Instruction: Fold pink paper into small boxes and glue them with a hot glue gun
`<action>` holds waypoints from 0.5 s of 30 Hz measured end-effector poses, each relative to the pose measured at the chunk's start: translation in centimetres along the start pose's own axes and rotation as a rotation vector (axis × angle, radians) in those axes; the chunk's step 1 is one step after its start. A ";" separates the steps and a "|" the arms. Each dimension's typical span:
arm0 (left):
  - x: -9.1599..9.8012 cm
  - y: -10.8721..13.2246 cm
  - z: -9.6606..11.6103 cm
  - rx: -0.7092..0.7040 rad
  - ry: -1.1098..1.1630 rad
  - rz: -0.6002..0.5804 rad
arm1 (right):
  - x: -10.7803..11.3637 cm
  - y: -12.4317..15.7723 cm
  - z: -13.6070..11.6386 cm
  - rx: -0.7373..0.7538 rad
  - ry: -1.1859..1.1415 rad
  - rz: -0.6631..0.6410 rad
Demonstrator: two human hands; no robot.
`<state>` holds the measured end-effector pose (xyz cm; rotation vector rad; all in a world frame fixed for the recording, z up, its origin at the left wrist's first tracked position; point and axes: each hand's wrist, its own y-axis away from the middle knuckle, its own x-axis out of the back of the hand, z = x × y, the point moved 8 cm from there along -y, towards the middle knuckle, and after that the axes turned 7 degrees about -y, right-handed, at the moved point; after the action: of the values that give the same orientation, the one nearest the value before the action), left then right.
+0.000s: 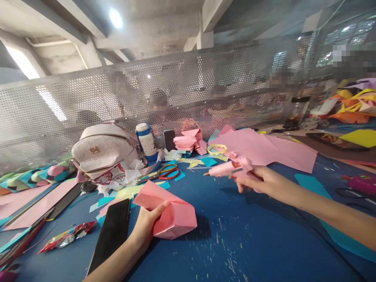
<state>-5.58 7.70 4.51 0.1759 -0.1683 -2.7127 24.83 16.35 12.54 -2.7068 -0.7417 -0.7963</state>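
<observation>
My left hand is closed on a folded pink paper piece, the thumb lying on its upper edge and the other fingers hidden beneath or behind it. The piece looks like a faceted, partly open box and is tilted just above the blue table. To the right, my right hand grips a pink hot glue gun by its handle, its nozzle pointing left. The glue gun is held above the table, apart from the paper. A black smartphone lies beside my left forearm.
Behind stand a pale backpack, a white-and-blue bottle and a perforated metal screen. Scissors lie among paper scraps. Large pink sheets cover the back right. A snack wrapper is at left; a dark cord runs at right.
</observation>
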 end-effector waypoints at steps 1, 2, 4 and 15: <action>0.0 0.0 0.0 -0.001 0.002 0.004 | 0.2 -0.5 1.0 -0.047 -0.064 0.005; 0.1 0.0 0.0 -0.001 0.005 0.008 | 0.3 -0.9 1.9 -0.073 -0.110 0.011; 0.1 0.0 0.0 -0.002 0.012 0.010 | 0.0 -1.4 3.5 -0.105 -0.160 -0.008; 0.3 -0.2 -0.3 -0.019 0.045 0.001 | -2.1 -0.9 6.3 -0.133 -0.103 -0.015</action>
<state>-5.91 7.72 4.17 0.2312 -0.1291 -2.7054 25.68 18.44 6.21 -2.8833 -0.7575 -0.7389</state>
